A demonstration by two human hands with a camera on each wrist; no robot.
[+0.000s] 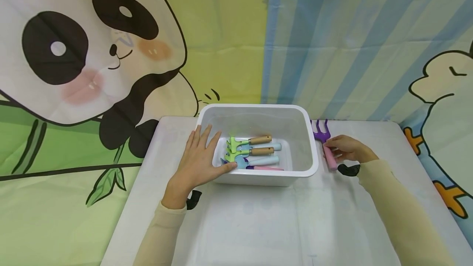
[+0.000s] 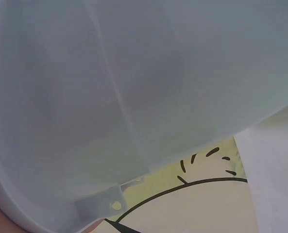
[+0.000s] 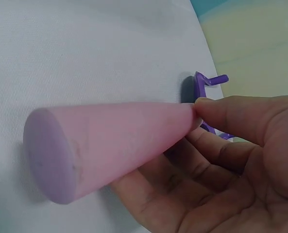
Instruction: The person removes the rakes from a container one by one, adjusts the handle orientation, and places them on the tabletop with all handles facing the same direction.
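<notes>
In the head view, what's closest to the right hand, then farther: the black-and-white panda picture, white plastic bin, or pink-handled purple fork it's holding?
1. Fork: in the right hand.
2. Bin: just left.
3. Panda picture: far left.

Fork (image 1: pixel 322 137): purple head, pink handle (image 1: pixel 331 161); its butt (image 3: pixel 51 155) reads lilac in the right wrist view. Tub (image 1: pixel 255 173): plain white. Inside: lime-green rakes (image 1: pixel 255 151) with tan grips, light-blue tools (image 1: pixel 263 161), another pink handle with purple at one end. Table (image 1: pixel 255 225): white. Sleeves (image 1: pixel 399 208): cream. Backdrop: black-and-white panda (image 1: pixel 96 32), pink/orange cheeks; yellow panel (image 1: pixel 229 32); blue and pale stripes (image 1: pixel 303 44); orange feet (image 1: pixel 451 200) on a pale, black-outlined figure (image 1: pixel 451 134).
</notes>
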